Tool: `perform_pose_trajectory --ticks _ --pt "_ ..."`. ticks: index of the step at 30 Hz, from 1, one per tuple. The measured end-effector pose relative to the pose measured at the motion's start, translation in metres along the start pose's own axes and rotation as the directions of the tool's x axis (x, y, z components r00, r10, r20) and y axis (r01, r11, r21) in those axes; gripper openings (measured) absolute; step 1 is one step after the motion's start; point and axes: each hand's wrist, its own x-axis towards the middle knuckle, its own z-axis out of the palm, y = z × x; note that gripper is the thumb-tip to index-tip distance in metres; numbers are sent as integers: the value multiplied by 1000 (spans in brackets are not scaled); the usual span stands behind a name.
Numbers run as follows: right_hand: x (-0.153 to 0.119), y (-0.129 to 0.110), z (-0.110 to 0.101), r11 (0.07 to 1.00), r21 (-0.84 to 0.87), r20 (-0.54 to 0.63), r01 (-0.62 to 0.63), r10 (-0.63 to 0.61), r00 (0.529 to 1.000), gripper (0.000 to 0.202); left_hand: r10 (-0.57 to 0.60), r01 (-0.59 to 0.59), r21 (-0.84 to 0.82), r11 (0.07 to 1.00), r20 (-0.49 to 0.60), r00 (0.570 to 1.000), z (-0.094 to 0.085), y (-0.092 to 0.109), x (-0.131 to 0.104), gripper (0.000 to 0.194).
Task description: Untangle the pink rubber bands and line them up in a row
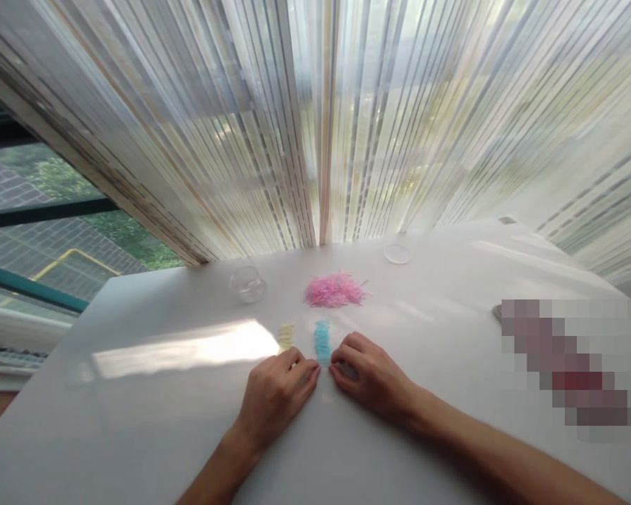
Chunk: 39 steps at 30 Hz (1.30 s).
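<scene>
The left hand [280, 389] and right hand [369, 375] curl toward each other, fingertips drawn in close to the thumbs — whether either pinches a piece is too small to tell. The row of blue pieces [322, 340] lies just beyond the fingertips, its near end between the hands. The row of yellow pieces [286, 335] sits just past the left knuckles. Farther beyond the grip — a pink pile [335, 290], roughly centred between both hands, on the white table [152, 435].

one head view for us, from above the near side of the white table [137, 435], facing forward and down, our left hand [278, 393] and right hand [371, 375] close in below centre, striped curtain [231, 126] beyond, filling the top
</scene>
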Motion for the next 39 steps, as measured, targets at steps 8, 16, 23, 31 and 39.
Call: perform_pose_trajectory --ticks 8,16,23,31,39 --pt "1 2 2 1000 -21 -30 -12 11 999 9 -11 12 30 999 -36 999 1 2 2 22" --pt "4 2 -10 987 84 -74 -135 141 987 11 -8 10 32 999 -50 999 -4 5 3 23" --pt "40 24 -61 953 23 -22 -303 304 952 10 -63 64 -22 998 75 995 -29 -11 34 20" --pt "108 36 -87 925 -251 381 -284 364 850 22 -161 193 -21 981 470 868 -40 -49 126 24" --pt "118 42 -70 934 -320 365 -160 277 889 19 -164 190 -24 982 407 899 -16 -53 144 28"
